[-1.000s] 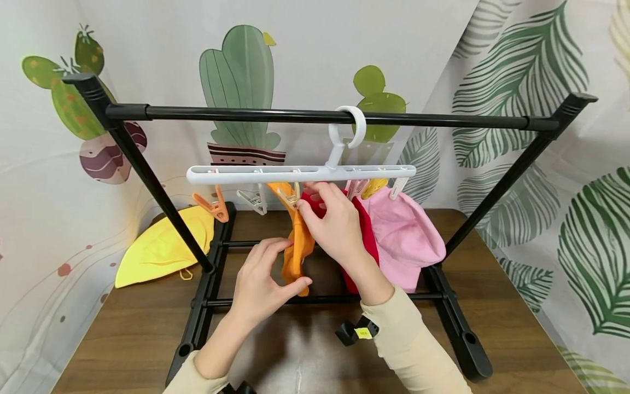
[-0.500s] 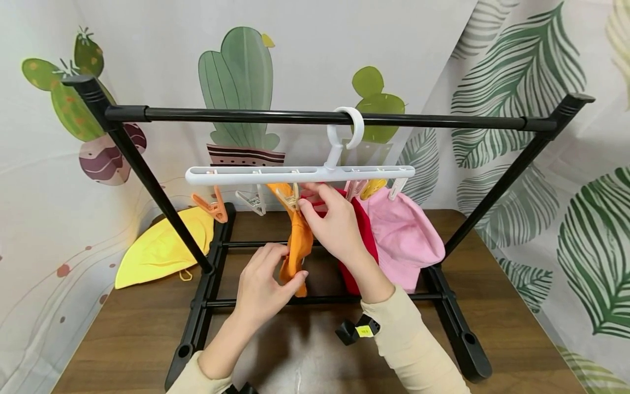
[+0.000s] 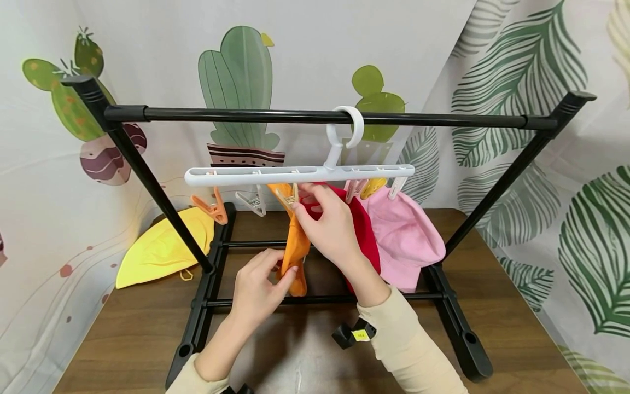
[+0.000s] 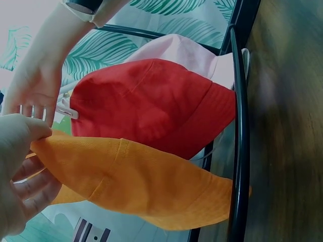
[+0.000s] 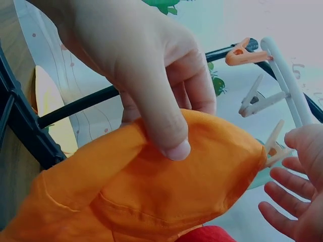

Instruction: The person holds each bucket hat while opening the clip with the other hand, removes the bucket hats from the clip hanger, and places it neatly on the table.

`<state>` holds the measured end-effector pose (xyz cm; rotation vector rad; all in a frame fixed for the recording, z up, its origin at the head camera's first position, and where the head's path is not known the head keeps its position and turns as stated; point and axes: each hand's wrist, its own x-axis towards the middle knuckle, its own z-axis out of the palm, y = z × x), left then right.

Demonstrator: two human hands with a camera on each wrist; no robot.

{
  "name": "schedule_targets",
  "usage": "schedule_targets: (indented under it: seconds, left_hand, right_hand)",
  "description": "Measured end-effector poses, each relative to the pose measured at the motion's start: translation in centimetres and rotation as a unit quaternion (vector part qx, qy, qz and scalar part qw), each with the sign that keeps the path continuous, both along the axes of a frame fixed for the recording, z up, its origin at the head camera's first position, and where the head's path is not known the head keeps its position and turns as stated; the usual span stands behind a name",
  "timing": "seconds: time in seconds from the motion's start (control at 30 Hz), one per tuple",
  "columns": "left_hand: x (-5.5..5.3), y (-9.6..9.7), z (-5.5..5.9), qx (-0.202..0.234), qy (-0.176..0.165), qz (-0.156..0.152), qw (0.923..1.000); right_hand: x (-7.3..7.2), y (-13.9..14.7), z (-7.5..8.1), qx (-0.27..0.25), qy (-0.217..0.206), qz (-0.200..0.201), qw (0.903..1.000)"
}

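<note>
An orange bucket hat (image 3: 297,246) hangs from a cream clip (image 3: 290,198) on a white hanger (image 3: 275,175). My left hand (image 3: 258,287) pinches the hat's lower part between thumb and fingers; the right wrist view shows that thumb lying on the orange cloth. My right hand (image 3: 330,224) is raised beside the cream clip, under the hanger bar. In the right wrist view the right hand's fingers (image 5: 287,184) are spread and hold nothing; whether its thumb touches the clip I cannot tell. A red hat (image 4: 146,108) hangs behind the orange one, partly hidden by the right hand.
A pink hat (image 3: 401,235) hangs at the right. An orange clip (image 3: 213,208) and a white clip (image 3: 253,201) hang at the left holding nothing. A yellow hat (image 3: 164,249) lies on the table. The black rack (image 3: 197,114) surrounds the work, with a low crossbar (image 3: 325,299) in front.
My left thumb and fingers have come together on the orange hat after standing apart, and that hand is slightly lower and further left. The right hand has shifted a little left beside the clip.
</note>
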<state>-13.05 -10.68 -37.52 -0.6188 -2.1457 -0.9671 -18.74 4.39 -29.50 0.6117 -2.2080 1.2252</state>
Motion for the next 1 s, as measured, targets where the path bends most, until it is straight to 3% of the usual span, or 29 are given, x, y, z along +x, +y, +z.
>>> schedule_targets:
  seconds: [0.3,1.0]
  left_hand:
    - [-0.2,-0.2,0.0,0.002,0.016,-0.006,0.9999]
    - [-0.5,-0.6,-0.2,0.005,0.01,-0.044,0.999]
  right_hand:
    - [0.7,-0.8,0.0,0.011,0.05,-0.05,0.9974]
    - [1.5,-2.4,-0.1,0.021,0.095,-0.138,0.9857]
